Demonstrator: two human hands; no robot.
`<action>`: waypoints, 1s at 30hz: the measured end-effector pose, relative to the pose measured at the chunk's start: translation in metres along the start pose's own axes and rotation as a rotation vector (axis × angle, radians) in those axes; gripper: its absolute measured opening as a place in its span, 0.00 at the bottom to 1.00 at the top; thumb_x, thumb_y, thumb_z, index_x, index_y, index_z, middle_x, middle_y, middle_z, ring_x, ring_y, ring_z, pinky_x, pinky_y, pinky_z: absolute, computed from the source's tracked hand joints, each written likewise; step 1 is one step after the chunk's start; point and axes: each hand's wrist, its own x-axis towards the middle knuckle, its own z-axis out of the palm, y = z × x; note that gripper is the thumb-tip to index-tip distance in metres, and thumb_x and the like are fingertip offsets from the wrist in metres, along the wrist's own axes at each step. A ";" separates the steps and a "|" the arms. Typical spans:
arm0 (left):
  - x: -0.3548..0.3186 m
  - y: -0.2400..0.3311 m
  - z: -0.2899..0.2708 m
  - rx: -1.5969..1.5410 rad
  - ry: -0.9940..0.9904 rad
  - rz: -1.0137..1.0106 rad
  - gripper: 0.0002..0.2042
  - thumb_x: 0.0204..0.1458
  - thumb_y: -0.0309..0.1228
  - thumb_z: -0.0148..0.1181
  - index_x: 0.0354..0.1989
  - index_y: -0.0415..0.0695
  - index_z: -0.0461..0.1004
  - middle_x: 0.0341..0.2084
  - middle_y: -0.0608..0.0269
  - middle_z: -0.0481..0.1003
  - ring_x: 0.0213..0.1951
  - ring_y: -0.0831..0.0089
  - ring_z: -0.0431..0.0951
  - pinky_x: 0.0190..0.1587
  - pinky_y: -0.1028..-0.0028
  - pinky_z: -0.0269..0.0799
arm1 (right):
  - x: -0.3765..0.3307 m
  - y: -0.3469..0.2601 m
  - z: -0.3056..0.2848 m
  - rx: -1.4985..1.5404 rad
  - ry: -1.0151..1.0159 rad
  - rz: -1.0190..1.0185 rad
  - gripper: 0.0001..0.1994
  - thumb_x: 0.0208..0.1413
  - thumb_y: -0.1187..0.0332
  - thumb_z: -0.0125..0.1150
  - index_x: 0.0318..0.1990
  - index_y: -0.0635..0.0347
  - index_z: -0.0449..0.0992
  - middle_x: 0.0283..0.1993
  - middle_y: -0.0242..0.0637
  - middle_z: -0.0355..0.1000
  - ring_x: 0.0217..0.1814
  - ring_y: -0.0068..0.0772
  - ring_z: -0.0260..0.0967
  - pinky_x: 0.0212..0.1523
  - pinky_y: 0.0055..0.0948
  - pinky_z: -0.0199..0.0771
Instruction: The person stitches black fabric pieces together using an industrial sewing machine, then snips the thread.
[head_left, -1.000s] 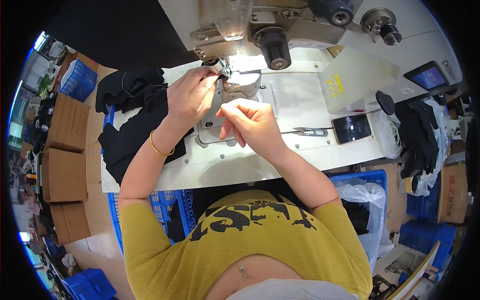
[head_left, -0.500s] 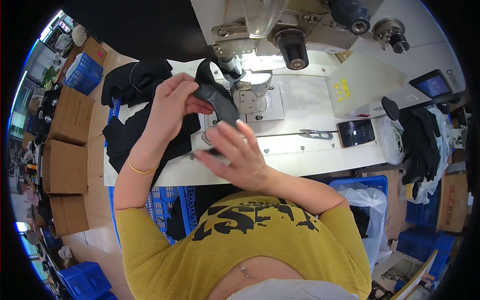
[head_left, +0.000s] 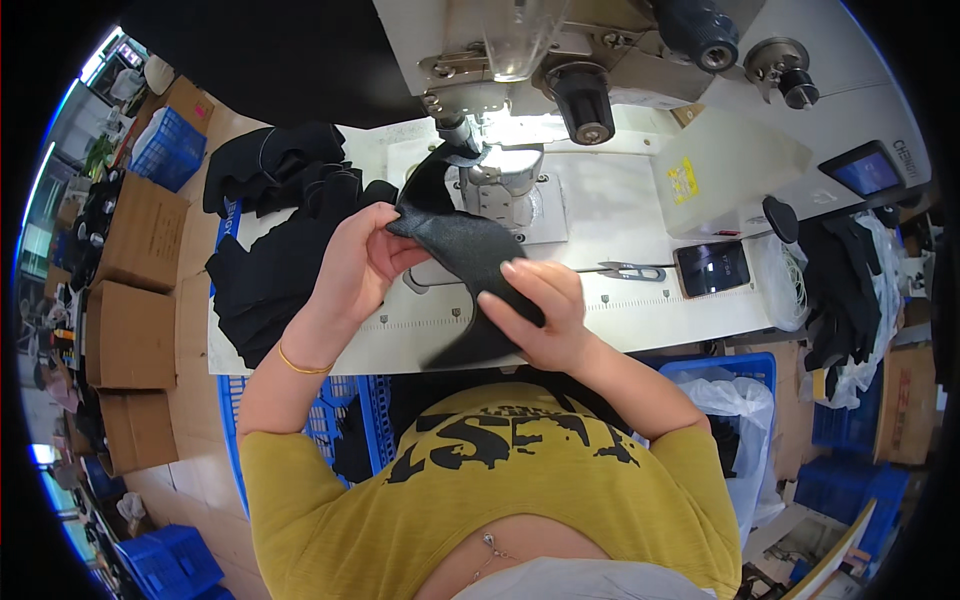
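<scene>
A curved black fabric piece [head_left: 468, 245] stretches from under the sewing machine's needle area [head_left: 458, 135] toward me. My left hand [head_left: 365, 258] pinches its left edge between thumb and fingers. With thumb and fingers, my right hand [head_left: 545, 312] grips the lower right part, and a loose end hangs over the table's front edge. The fabric's far end lies at the machine's post [head_left: 503, 185], partly hidden by the presser parts. Beside my left hand lies a heap of black fabric pieces [head_left: 275, 275].
Thread snips [head_left: 632, 271] and a black phone [head_left: 712, 268] lie right of the post on the white table [head_left: 600, 325]. Blue crates [head_left: 375, 425] stand below the front edge. A bin with a plastic liner [head_left: 735, 400] is at lower right. Cardboard boxes [head_left: 135, 335] line the left.
My right hand has moved right and closed on the fabric. My left hand has come down and nearer, still pinching it. The fabric now spreads wider between both hands.
</scene>
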 end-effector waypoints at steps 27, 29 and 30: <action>0.059 0.029 0.049 0.817 0.005 0.299 0.07 0.53 0.26 0.60 0.36 0.34 0.78 0.29 0.63 0.79 0.29 0.80 0.75 0.34 0.79 0.70 | 0.069 0.003 0.024 1.558 -0.038 1.245 0.10 0.64 0.66 0.53 0.42 0.66 0.73 0.32 0.32 0.74 0.26 0.17 0.71 0.24 0.18 0.72; 0.060 0.029 0.050 0.788 -0.003 0.327 0.06 0.53 0.24 0.60 0.35 0.34 0.78 0.29 0.63 0.79 0.30 0.80 0.75 0.35 0.78 0.71 | 0.071 0.004 0.023 1.559 -0.053 1.240 0.10 0.64 0.66 0.53 0.42 0.65 0.73 0.31 0.32 0.74 0.24 0.17 0.70 0.23 0.19 0.71; 0.059 0.030 0.052 0.808 0.014 0.308 0.06 0.53 0.24 0.59 0.35 0.34 0.78 0.30 0.64 0.79 0.31 0.81 0.76 0.36 0.78 0.71 | 0.073 0.004 0.021 1.556 -0.071 1.237 0.10 0.64 0.66 0.53 0.41 0.65 0.73 0.30 0.33 0.74 0.22 0.18 0.69 0.21 0.19 0.70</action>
